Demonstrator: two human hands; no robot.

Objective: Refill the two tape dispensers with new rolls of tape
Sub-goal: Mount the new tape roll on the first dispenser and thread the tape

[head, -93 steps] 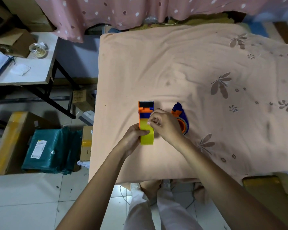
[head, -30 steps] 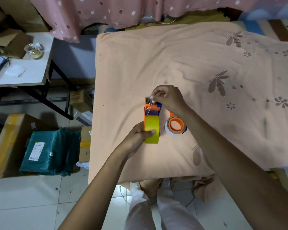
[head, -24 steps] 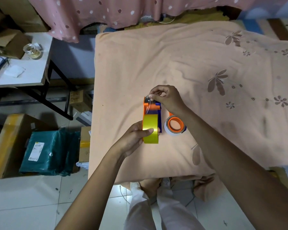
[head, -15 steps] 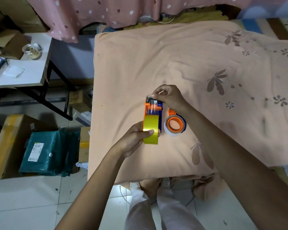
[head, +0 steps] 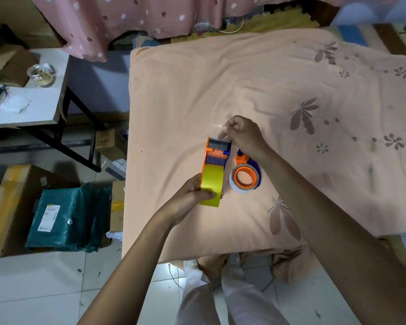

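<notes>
L hand (head: 188, 198) gripped orange-blue dispenser w/ yellow tape roll (head: 213, 174); R hand (head: 242, 134) fingers now pinched clear tape end past its blade, threading nearly done.

Bed (head: 279, 73) cover: far half and right side open. Near-left edge obstructed by held dispenser (head: 215, 165) and, just right of it, second dispenser (head: 245, 178); narrow gap between them. Both forearms cross near edge.

Nothing you can actually read here: white label (head: 49, 217) on green package (head: 68, 219) too blurry, cardboard box (head: 106, 142) print illegible.
</notes>
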